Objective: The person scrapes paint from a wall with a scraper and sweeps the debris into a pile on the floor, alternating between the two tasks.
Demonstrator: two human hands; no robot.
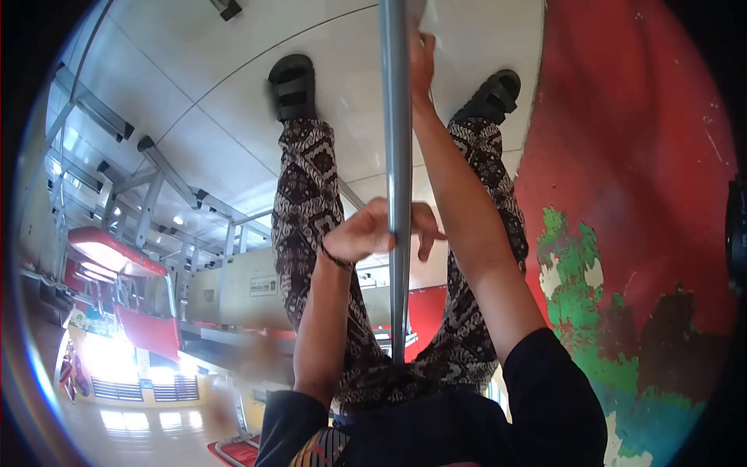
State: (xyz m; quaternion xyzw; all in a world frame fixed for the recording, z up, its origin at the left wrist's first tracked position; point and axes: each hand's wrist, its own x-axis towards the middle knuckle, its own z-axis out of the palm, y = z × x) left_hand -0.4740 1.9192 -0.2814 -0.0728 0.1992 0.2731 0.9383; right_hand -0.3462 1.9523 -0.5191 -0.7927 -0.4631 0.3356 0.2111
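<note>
Indoors: pale tiled floor [350, 74], red painted wall [638, 117] on the right, peeling to a green patch [580, 319].

Left grip [359, 233]: on the far side of a grey metal pole [398, 156], fingers loosely bent past its right edge. Looks slack rather than clenched; cannot tell how firmly pressed on the metal. Dark band [336, 261] at the wrist.

Right grip [422, 66]: farther along, near the top of view, against the pole or just beside it. Fingers partly hidden; cannot tell whether clasping. Pale blur near the fingertips, too smeared to identify.

Pole: between the legs, from beyond the top edge to the lap, near end lost against patterned trousers [307, 194].

Step in hand, as judged from the pose: working along the pole two-handed, left steadying, right farther out. Needed next, by the same judgement: a firmer left hold against wobble, right forearm kept clear of the left fingertips.

Farther out: black sandals [292, 89] planted apart on the tiles. Off left, metal legs [152, 191] and red furniture [146, 331], then bright slatted windows [144, 387].
</note>
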